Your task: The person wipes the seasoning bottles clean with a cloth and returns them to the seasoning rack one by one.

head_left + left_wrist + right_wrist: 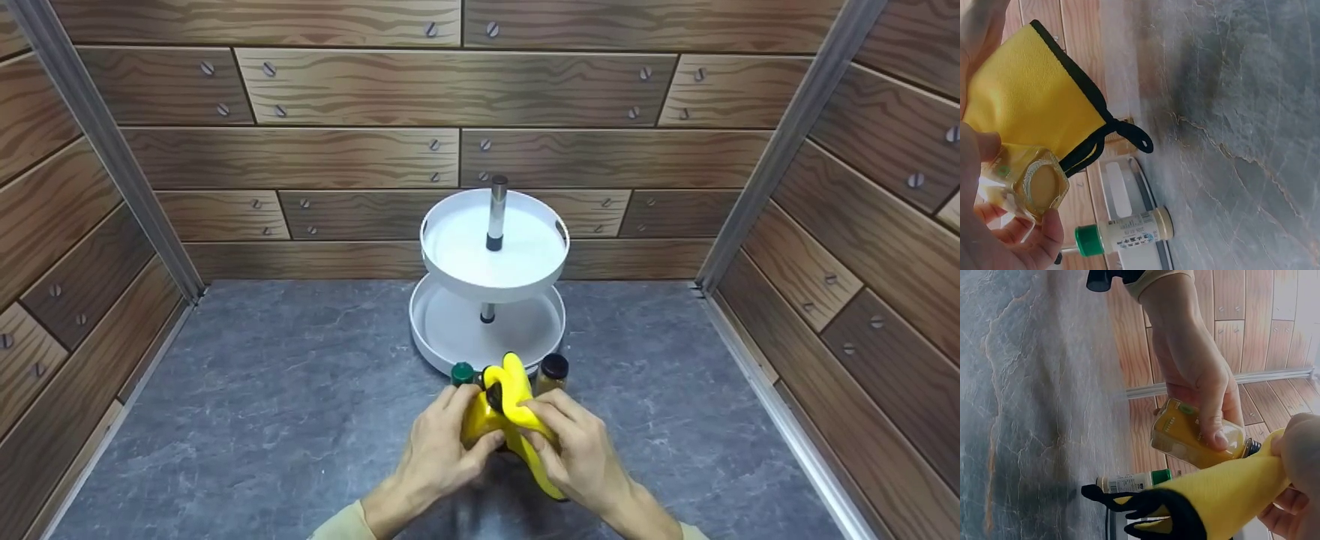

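My left hand [442, 450] grips a small clear bottle [1182, 433] of yellow-brown contents, lifted off the table and tilted. In the left wrist view the bottle's base faces the camera. My right hand [589, 450] pinches a yellow cloth [1235, 492] with black edging at the bottle's dark neck. The cloth's lower part hangs down, and a black loop [1137, 138] sticks out from its corner. Just beyond the hands stand a green-capped shaker jar [1134, 230] and a black-capped jar [553, 369], the latter partly hidden by the right hand.
A white two-tier round tray [495, 291] with a central metal post [497, 210] stands behind the jars. The grey marbled table [300, 390] is bounded by wood-patterned walls [465, 86] at the back and both sides.
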`<move>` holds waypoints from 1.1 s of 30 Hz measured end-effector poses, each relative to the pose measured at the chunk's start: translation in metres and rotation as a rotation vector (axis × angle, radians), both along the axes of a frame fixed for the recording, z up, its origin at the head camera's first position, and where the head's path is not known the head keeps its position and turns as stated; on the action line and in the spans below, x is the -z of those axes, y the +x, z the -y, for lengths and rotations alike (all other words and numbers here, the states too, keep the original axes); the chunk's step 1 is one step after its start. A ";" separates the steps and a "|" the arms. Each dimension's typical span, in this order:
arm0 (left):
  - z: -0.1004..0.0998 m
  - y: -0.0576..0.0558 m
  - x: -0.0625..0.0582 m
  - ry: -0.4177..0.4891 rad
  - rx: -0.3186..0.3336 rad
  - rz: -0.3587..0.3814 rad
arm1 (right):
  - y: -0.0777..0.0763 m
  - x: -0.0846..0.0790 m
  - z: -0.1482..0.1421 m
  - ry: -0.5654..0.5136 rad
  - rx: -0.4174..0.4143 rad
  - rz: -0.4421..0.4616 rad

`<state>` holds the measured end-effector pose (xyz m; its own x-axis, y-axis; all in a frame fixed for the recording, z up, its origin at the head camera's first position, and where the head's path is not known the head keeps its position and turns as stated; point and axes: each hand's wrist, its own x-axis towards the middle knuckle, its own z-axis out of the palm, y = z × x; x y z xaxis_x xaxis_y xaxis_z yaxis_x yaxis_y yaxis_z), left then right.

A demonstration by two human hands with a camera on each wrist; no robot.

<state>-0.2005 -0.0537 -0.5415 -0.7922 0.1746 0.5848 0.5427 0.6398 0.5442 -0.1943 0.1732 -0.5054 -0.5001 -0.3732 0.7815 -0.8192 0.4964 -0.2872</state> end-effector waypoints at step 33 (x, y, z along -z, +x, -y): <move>0.000 0.002 0.003 -0.042 0.021 -0.016 | 0.000 0.000 -0.002 -0.040 -0.085 -0.061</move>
<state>-0.1988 -0.0537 -0.5443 -0.7787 0.2159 0.5891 0.5648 0.6500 0.5084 -0.1944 0.1747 -0.5055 -0.4192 -0.3804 0.8244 -0.8745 0.4133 -0.2540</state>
